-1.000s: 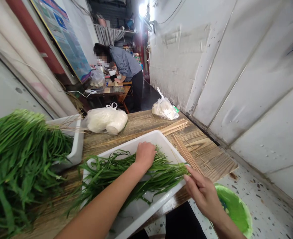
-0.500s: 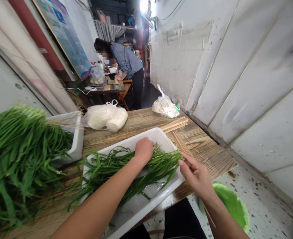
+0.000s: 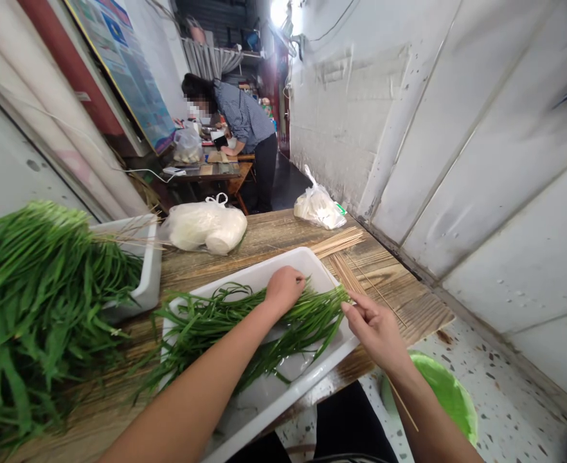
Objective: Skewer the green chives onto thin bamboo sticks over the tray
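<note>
Many ribbon-like leaves (image 3: 319, 315), smooth tray (image 3: 315, 265)
Right fingers (image 3: 357, 319) pinch stem ends (image 3: 338, 293); whether left fingers (image 3: 297, 275) grip, I cannot tell.

A lamp (image 3: 279, 13) at the far end, ahead of me, glares white; adjoining wall (image 3: 334, 32) washed pale; wide-angle stretching; lower-right corner dark, blurred.

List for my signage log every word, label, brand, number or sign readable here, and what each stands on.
No text can be read.
Poster at upper left: printed, too blurred to read.
Green-and-white patch by the tied plastic bag: too small to read.
Colourful goods at the back: too small to read.
</note>
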Demonstrator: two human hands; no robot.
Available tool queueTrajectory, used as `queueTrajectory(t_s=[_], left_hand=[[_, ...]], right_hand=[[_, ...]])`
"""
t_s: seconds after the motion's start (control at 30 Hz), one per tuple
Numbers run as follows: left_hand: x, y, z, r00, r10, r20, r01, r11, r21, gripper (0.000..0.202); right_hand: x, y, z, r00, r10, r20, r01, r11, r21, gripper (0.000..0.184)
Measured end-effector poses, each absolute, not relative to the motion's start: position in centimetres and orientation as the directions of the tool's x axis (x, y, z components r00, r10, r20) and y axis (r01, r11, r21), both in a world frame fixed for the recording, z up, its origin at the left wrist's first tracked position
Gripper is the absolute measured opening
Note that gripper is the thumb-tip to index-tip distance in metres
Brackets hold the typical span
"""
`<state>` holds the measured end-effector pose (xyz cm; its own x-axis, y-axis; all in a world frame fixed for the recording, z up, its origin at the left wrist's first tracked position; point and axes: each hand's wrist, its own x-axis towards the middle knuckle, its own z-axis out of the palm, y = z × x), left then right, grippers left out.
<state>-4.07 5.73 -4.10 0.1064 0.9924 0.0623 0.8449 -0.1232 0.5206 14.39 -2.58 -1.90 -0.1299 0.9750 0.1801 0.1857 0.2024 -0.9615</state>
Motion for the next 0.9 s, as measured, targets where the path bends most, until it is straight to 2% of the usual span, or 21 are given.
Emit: queueTrajectory(t_s=[0.1,0.17,0.33,0.4,0.43,0.53,0.63,0.7,0.9], left_hand=[[-4.8,6.2,-4.2,0.035,0.994,0.106,0.711,-0.099,0.696,0.021],[-5.2,6.4,-4.4,0.033,0.993,0.111,0.625,-0.107,0.773,0.020],[-5.6,6.3,-4.0,0.051,0.995,0.090,0.499,-0.104,0.861,0.024],[-6.0,6.3,-3.4,0.052,0.991,0.123,0.578,-0.130,0.806,0.029],[-6.3,6.3,-3.1,0.047,0.988,0.149,0.654,-0.144,0.743,0.030],[-7.0,6.1,-2.1,0.020,0.985,0.170,0.894,-0.094,0.438,0.025],[-7.1,5.9,-1.7,-0.007,0.998,0.070,0.985,-0.005,0.174,0.027],[-6.7,5.7,-1.8,-0.029,0.999,0.032,0.994,0.025,0.108,0.028],[-5.4,5.9,-2.9,-0.017,1.000,-0.010,0.995,0.018,0.095,0.026]], right_hand=[[14.4,-2.5,-1.8,-0.143,0.976,0.164,0.177,0.188,-0.966,0.041],[14.4,-2.4,-1.7,-0.143,0.975,0.167,0.178,0.192,-0.965,0.042],[14.4,-2.5,-1.8,-0.154,0.976,0.154,0.174,0.180,-0.968,0.042],[14.4,-2.5,-1.8,-0.152,0.976,0.157,0.179,0.183,-0.967,0.041],[14.4,-2.5,-1.8,-0.147,0.976,0.160,0.185,0.186,-0.965,0.041],[14.5,-2.5,-1.9,-0.126,0.979,0.161,0.204,0.185,-0.961,0.042],[14.5,-2.5,-1.9,-0.125,0.980,0.153,0.208,0.176,-0.962,0.042],[14.5,-2.5,-1.9,-0.125,0.980,0.152,0.204,0.175,-0.963,0.043],[14.2,-2.5,-1.5,-0.131,0.977,0.168,0.206,0.192,-0.960,0.041]])
